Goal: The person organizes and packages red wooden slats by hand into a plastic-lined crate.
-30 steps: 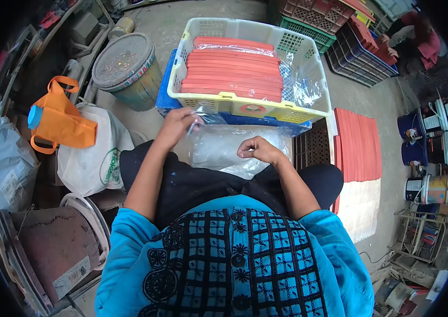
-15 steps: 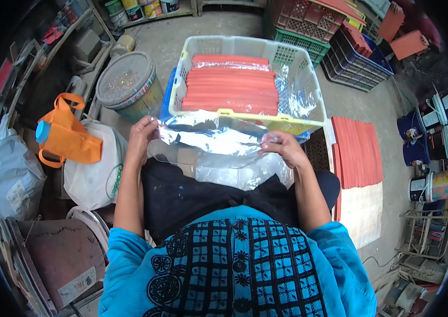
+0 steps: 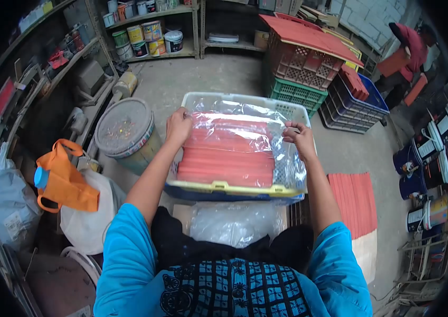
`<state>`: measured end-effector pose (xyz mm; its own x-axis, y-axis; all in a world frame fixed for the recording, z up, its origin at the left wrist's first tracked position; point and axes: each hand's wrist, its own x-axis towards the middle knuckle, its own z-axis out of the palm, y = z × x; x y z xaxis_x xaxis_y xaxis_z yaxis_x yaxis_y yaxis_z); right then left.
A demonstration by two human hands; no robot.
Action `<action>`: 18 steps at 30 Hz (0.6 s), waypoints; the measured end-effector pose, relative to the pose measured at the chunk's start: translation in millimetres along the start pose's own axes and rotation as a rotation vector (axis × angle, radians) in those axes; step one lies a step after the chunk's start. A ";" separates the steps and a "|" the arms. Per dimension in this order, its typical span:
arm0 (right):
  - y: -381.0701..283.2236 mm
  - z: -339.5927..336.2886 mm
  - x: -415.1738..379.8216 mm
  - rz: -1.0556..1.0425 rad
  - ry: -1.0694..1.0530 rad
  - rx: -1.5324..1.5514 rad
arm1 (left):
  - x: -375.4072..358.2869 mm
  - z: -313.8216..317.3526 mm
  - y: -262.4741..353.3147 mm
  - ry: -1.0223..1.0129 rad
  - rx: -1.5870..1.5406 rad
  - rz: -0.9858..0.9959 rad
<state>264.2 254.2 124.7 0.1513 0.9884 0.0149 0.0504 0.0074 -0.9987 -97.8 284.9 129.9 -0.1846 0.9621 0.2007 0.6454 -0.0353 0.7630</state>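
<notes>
Overhead, both hands [image 3: 179, 127] pinching a clear plastic sheet [image 3: 232, 127] above red pieces [image 3: 226, 168] in the crate [image 3: 299, 105].

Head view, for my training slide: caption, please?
Left hand and right hand hold a clear plastic sheet over flat red pieces in a pale plastic crate.
</notes>
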 end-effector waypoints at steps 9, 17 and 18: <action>62.6 25.4 108.7 -0.017 -0.048 -0.371 | 34.0 69.9 -5.5 0.123 0.182 0.551; 105.6 33.1 130.7 -0.307 0.043 -0.736 | 34.5 118.0 -38.7 -0.463 0.646 0.452; 107.0 34.5 130.2 -0.343 0.060 -0.747 | 40.1 118.3 -40.8 -0.500 0.658 0.396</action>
<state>255.2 388.9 18.2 0.0594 0.9398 0.3367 0.7436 0.1833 -0.6430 -43.9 356.9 34.1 0.3830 0.9231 -0.0333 0.9138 -0.3734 0.1601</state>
